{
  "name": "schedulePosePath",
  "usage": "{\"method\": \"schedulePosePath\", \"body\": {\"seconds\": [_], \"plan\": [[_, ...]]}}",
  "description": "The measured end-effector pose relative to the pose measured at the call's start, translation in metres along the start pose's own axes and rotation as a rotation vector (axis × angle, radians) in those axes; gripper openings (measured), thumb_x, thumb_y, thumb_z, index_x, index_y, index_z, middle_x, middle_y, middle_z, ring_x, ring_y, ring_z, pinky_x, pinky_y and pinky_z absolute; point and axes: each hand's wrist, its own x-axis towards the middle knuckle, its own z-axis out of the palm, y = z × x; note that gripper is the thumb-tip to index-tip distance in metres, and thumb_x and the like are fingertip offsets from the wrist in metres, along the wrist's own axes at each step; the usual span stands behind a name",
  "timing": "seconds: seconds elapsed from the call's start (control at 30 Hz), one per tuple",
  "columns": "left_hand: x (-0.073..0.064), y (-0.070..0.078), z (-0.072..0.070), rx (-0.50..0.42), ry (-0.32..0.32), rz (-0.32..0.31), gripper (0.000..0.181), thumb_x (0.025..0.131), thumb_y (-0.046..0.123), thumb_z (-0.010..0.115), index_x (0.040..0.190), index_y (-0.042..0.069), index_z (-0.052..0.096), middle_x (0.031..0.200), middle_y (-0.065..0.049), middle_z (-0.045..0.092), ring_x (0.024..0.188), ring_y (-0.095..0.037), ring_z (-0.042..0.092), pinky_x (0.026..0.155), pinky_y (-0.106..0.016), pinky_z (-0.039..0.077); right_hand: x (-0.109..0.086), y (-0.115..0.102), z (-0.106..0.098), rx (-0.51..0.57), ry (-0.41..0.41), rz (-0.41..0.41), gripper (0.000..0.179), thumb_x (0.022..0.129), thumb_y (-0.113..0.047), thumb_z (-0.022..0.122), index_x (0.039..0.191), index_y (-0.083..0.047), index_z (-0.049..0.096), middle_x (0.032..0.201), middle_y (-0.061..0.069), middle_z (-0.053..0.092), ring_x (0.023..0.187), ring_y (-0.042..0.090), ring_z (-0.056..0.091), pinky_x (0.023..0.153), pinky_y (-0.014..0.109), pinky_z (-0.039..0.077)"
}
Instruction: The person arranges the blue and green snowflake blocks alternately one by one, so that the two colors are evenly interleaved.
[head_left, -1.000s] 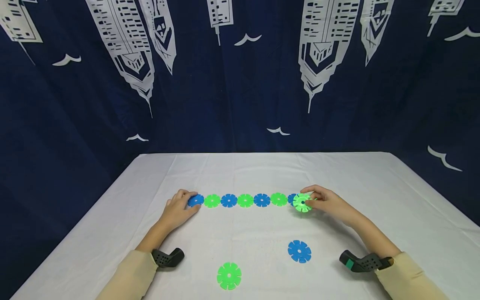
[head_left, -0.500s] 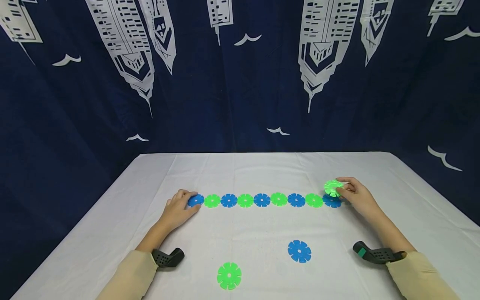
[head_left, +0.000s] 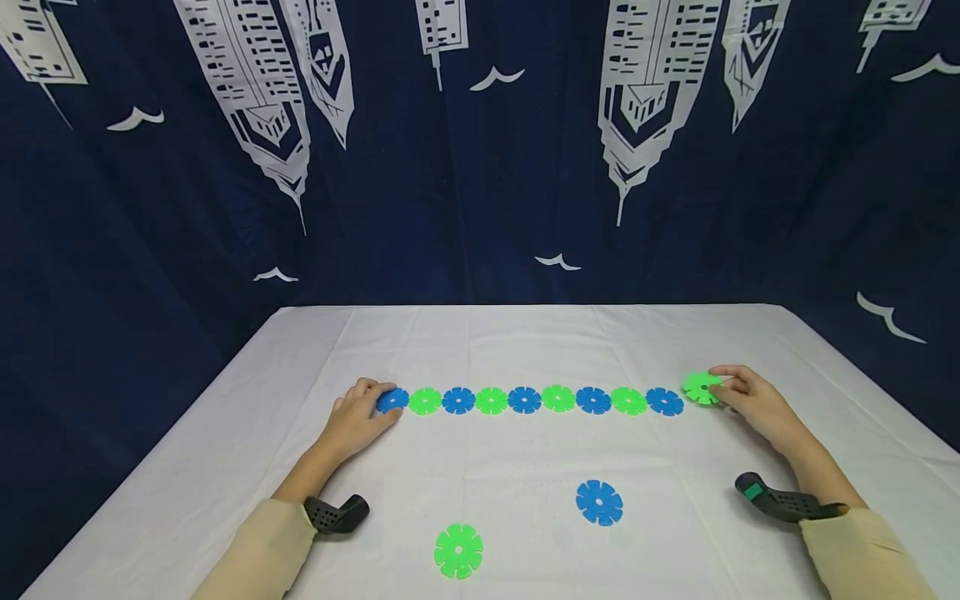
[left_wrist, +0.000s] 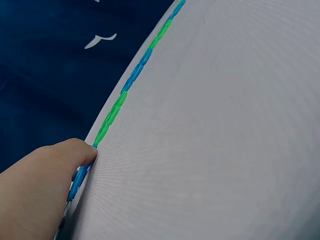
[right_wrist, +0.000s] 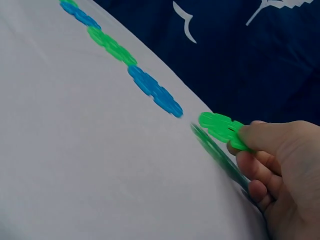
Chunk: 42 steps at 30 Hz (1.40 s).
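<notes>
A row of notched plastic interlocking discs, alternating blue and green, runs across the white table. My left hand (head_left: 358,421) holds the blue disc (head_left: 392,401) at the row's left end, thumb in front and index finger behind. My right hand (head_left: 757,407) pinches a green disc (head_left: 701,388) by its right edge, just beyond the last blue disc (head_left: 664,402). In the right wrist view, that green disc (right_wrist: 220,127) is tilted and apart from the blue disc (right_wrist: 155,91). Beneath it shows a darker green shape (right_wrist: 217,152); whether this is another disc or a reflection I cannot tell.
Nearer the front, a loose blue disc (head_left: 599,503) and a loose green disc (head_left: 458,551) lie flat on the white tablecloth (head_left: 525,458). Behind the table hangs a dark blue curtain (head_left: 465,192) with white printed shapes.
My right hand has moved rightward along the row with green in its fingers, uncovering a green and a blue disc at the right end. My left hand stays put.
</notes>
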Motion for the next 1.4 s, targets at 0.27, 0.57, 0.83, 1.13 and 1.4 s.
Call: {"method": "schedulePosePath", "body": {"seconds": [0.27,0.57,0.83,1.13,1.4], "plan": [[0.0004,-0.0011,-0.0006,-0.001,0.001,0.0,0.052,0.085,0.037,0.056,0.128,0.009,0.05,0.123,-0.015,0.046,0.114,-0.032,0.044,0.087,-0.046,0.032,0.0032,0.0053,-0.0018,-0.082,-0.072,0.013,0.055,0.091,-0.033,0.052,0.131,0.003,0.04,0.097,0.008,0.048,0.075,0.004,0.041,0.062,0.019,0.037],[0.0004,-0.0018,-0.0005,-0.003,0.0,-0.003,0.052,0.085,0.037,0.056,0.128,0.009,0.05,0.123,-0.015,0.046,0.115,-0.032,0.044,0.087,-0.047,0.031,0.0045,0.0083,0.0008,-0.151,-0.058,-0.007,0.05,0.09,-0.032,0.052,0.123,0.006,0.047,0.096,0.01,0.047,0.078,0.009,0.039,0.064,0.02,0.035],[0.0013,-0.0006,0.0007,0.001,0.002,-0.002,0.052,0.085,0.037,0.057,0.128,0.009,0.05,0.123,-0.015,0.047,0.114,-0.032,0.044,0.088,-0.047,0.032,0.004,0.0065,0.0025,-0.191,-0.044,-0.008,0.048,0.091,-0.034,0.049,0.118,0.005,0.052,0.092,0.009,0.049,0.078,0.012,0.04,0.066,0.024,0.033],[0.0002,-0.0007,0.0021,-0.001,0.002,-0.004,0.052,0.085,0.037,0.056,0.128,0.009,0.05,0.123,-0.015,0.047,0.115,-0.031,0.044,0.086,-0.045,0.032,0.0051,0.0052,0.0046,-0.205,-0.043,-0.02,0.046,0.09,-0.031,0.052,0.116,0.007,0.053,0.087,0.008,0.048,0.077,0.012,0.04,0.064,0.023,0.032],[0.0007,-0.0006,0.0016,0.007,0.007,-0.001,0.052,0.084,0.037,0.056,0.128,0.009,0.05,0.122,-0.015,0.047,0.114,-0.03,0.044,0.087,-0.046,0.032,0.005,0.0046,0.0058,-0.206,-0.046,-0.016,0.045,0.09,-0.029,0.053,0.116,0.007,0.052,0.088,0.007,0.048,0.076,0.011,0.039,0.063,0.021,0.031]]}}
